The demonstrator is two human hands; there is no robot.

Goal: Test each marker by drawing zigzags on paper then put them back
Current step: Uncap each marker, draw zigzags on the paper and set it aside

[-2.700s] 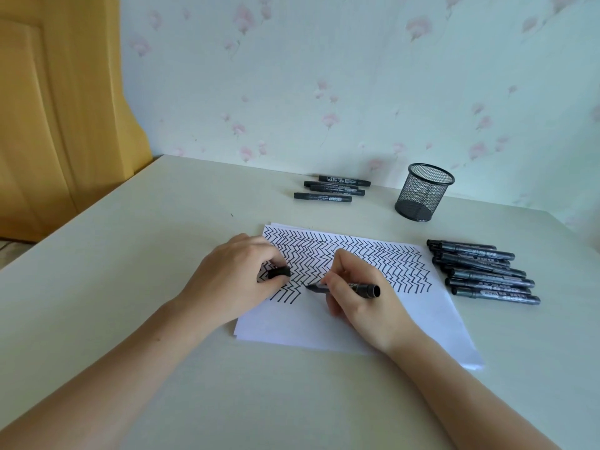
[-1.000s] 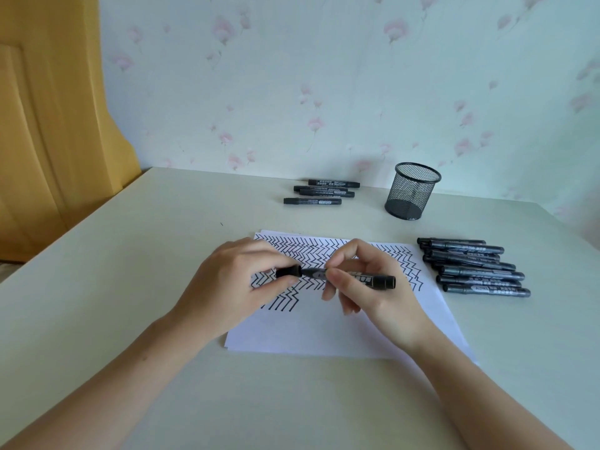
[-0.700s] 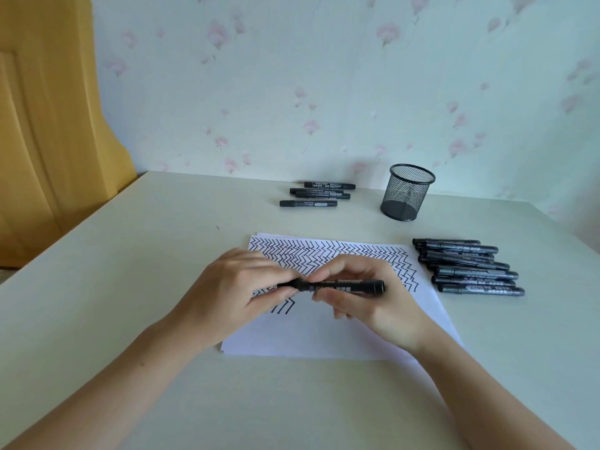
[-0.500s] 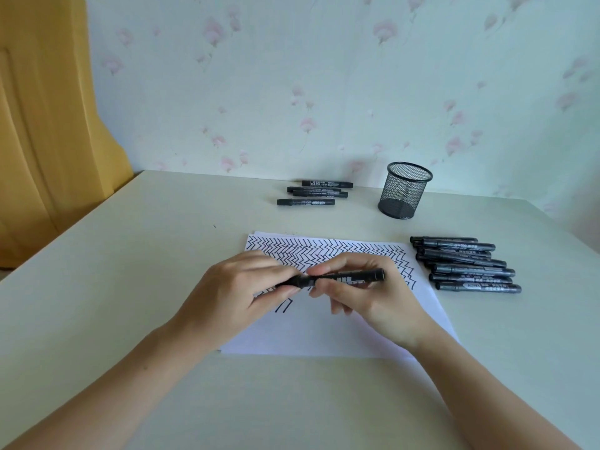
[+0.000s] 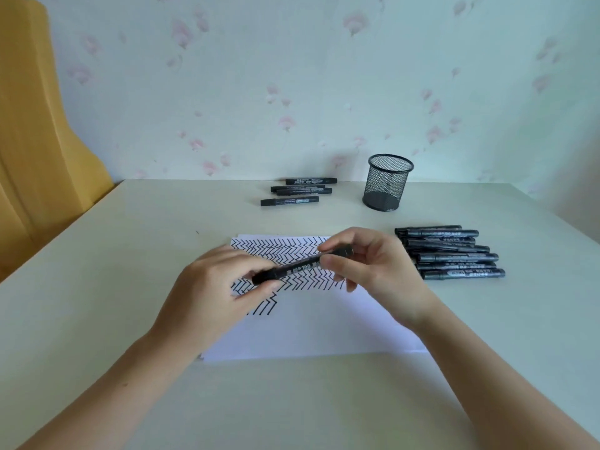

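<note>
The marker (image 5: 300, 266) is hovering capped over the paper (image 5: 311, 323), tilted with its right end a bit higher. The left hand (image 5: 211, 293) is pinching the cap end, the right hand (image 5: 370, 267) is pinching the barel's far end, so both grips are closing on it. The paper is lying on the bench (image 5: 130, 254), half filled with zigzags. A pile of markers (image 5: 451, 251) is sitting just right of it, four more markers (image 5: 298, 191) are lying near the wall, beside the mesh cup (image 5: 386, 181).
</note>
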